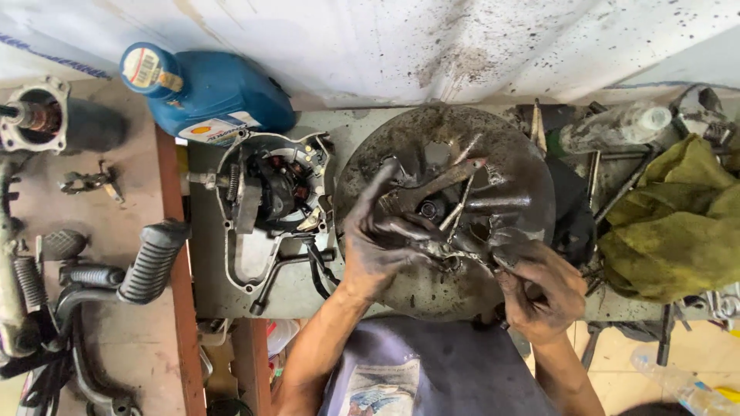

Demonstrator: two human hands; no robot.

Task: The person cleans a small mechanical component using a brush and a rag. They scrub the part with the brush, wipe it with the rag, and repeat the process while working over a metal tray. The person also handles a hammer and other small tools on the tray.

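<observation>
on the table (308,296), near its front edge, a round dirty pan (432,146) holds metal parts. left hand (378,239) spreads open over a wrench (439,185). right hand (539,289) pinches small parts (470,245). engine cover (270,200) crowds the left, yellow rag (678,223) the right.

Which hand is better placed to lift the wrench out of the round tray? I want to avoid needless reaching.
Probably the left hand: its fingers already lie on the wrench in the round tray. The right hand is at the tray's near edge, busy with small metal parts.
</observation>
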